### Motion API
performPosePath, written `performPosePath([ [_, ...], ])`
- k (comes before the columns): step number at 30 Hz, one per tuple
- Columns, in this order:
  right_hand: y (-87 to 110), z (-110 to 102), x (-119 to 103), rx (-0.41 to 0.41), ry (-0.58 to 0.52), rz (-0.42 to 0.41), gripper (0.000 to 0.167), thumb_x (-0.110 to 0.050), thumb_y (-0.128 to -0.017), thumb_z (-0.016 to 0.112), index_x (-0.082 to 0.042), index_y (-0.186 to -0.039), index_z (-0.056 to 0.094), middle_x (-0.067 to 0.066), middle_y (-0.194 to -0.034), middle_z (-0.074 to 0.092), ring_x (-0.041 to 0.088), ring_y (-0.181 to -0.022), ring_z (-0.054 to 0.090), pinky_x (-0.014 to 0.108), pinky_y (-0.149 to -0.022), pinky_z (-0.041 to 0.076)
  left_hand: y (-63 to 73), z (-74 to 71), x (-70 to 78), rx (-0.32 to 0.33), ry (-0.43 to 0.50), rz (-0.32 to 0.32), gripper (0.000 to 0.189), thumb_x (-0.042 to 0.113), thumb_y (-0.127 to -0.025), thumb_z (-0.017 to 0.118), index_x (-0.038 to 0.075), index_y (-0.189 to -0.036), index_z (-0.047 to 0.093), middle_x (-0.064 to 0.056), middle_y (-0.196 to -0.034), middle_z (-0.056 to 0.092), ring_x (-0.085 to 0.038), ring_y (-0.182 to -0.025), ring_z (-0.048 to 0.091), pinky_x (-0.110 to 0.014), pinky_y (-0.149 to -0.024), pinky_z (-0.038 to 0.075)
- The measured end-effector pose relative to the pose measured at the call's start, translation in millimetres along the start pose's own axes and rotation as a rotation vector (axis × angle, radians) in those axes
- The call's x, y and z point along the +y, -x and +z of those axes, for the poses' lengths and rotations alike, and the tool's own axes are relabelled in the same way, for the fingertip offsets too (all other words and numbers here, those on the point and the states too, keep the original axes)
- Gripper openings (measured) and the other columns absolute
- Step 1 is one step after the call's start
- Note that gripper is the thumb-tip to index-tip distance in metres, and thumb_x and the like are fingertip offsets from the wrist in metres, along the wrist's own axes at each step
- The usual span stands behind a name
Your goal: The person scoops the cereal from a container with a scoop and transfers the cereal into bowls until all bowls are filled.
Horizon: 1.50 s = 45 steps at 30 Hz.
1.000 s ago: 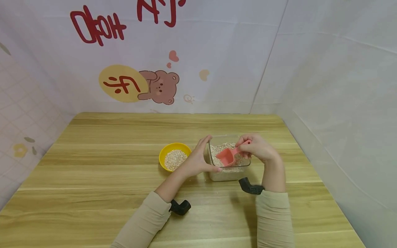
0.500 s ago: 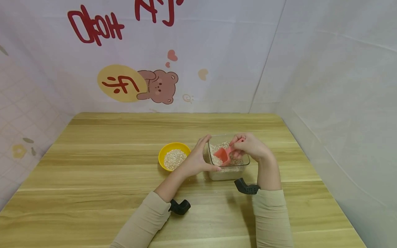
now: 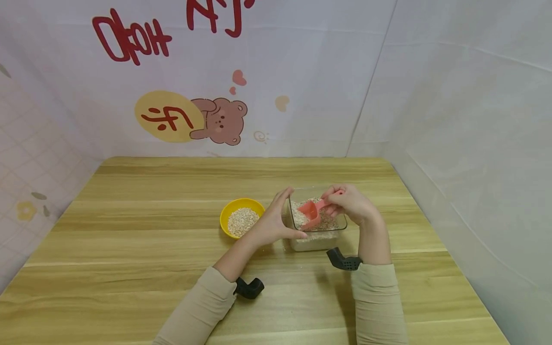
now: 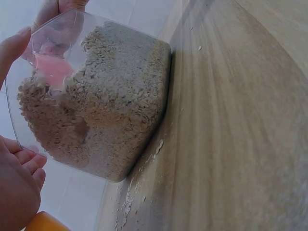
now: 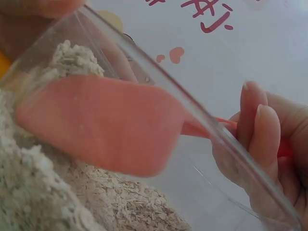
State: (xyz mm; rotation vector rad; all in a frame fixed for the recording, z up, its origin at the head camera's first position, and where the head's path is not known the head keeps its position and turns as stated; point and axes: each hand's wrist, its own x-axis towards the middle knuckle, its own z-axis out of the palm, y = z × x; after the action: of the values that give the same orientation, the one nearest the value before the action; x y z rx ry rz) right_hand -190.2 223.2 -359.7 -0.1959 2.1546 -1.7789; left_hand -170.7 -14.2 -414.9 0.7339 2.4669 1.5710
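Note:
A clear plastic container point(image 3: 319, 243) of rolled oats point(image 4: 120, 91) stands on the table, its near wall facing me. My left hand point(image 3: 271, 224) grips its left side, thumb at the near rim and fingers at the far corner. Inside the container is a pink scoop point(image 3: 311, 216), its bowl down among the oats and pointing left. My right hand point(image 3: 351, 203) pinches the scoop's handle above the right part of the container. In the right wrist view the scoop point(image 5: 106, 125) shows through the clear wall, with oats heaped at its mouth.
A yellow bowl point(image 3: 223, 221) with oats stands just left of the container, partly behind my left hand. Loose flakes point(image 4: 129, 197) lie on the wooden table point(image 3: 151, 268) beside the container. A white printed cloth point(image 3: 323, 96) hangs behind the table.
My right hand has moved left with the scoop, pushing it through the oats toward the container's left side; lately the scoop's angle has shifted slightly. My left hand keeps its grip on the container.

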Motion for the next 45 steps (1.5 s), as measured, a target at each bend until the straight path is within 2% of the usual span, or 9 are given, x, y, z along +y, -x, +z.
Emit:
performPosePath([
  [10, -0.2, -9, 7, 0.026, -0.078, -0.029, 0.013, 0.002, -0.093, 0.049, 0.012, -0.099, 0.055, 0.007, -0.065, 0.063, 0.009, -0.053, 0.060, 0.021, -0.053, 0.052, 1.5, 0.9, 1.0, -0.002, -0.027, -0.005, 0.123, 0.046, -0.062, 0.088, 0.021, -0.155, 0.012, 0.001, -0.158, 0.015, -0.022, -0.141, 0.020, -0.050, -0.109, 0.025],
  [17, 0.6, -14, 10, 0.028, -0.173, -0.034, 0.009, 0.005, -0.093, 0.049, 0.008, -0.094, 0.057, 0.009, -0.065, 0.065, 0.009, -0.051, 0.060, 0.020, -0.051, 0.052, 2.1, 1.1, 0.6, -0.011, -0.030, -0.016, 0.123, 0.050, -0.062, 0.087, 0.023, -0.155, 0.011, 0.001, -0.158, 0.013, -0.022, -0.142, 0.018, -0.052, -0.108, 0.024],
  [24, 0.3, -17, 12, 0.029, -0.220, -0.035, 0.010, 0.004, -0.093, 0.049, 0.007, -0.094, 0.058, 0.008, -0.063, 0.064, 0.009, -0.051, 0.060, 0.020, -0.051, 0.052, 2.0, 0.9, 0.8, -0.013, -0.049, -0.004, 0.123, 0.051, -0.062, 0.086, 0.022, -0.155, 0.010, -0.006, -0.159, 0.011, -0.025, -0.142, 0.017, -0.053, -0.108, 0.023],
  [31, -0.4, -21, 16, 0.016, -0.260, -0.047, 0.012, 0.004, -0.094, 0.048, 0.011, -0.097, 0.056, 0.008, -0.064, 0.065, 0.008, -0.051, 0.060, 0.020, -0.052, 0.052, 2.9, 0.3, 0.8, -0.025, -0.046, -0.013, 0.123, 0.052, -0.063, 0.086, 0.026, -0.155, 0.008, 0.004, -0.159, 0.006, -0.023, -0.143, 0.014, -0.053, -0.109, 0.022],
  [45, -0.2, -29, 21, -0.010, -0.330, -0.098, 0.018, 0.004, -0.096, 0.044, 0.005, -0.093, 0.062, 0.007, -0.064, 0.065, 0.007, -0.051, 0.058, 0.017, -0.049, 0.048, 3.9, -4.0, 2.1, -0.022, -0.050, -0.035, 0.123, 0.053, -0.062, 0.086, 0.030, -0.155, 0.008, 0.004, -0.159, 0.004, -0.026, -0.143, 0.013, -0.055, -0.107, 0.022],
])
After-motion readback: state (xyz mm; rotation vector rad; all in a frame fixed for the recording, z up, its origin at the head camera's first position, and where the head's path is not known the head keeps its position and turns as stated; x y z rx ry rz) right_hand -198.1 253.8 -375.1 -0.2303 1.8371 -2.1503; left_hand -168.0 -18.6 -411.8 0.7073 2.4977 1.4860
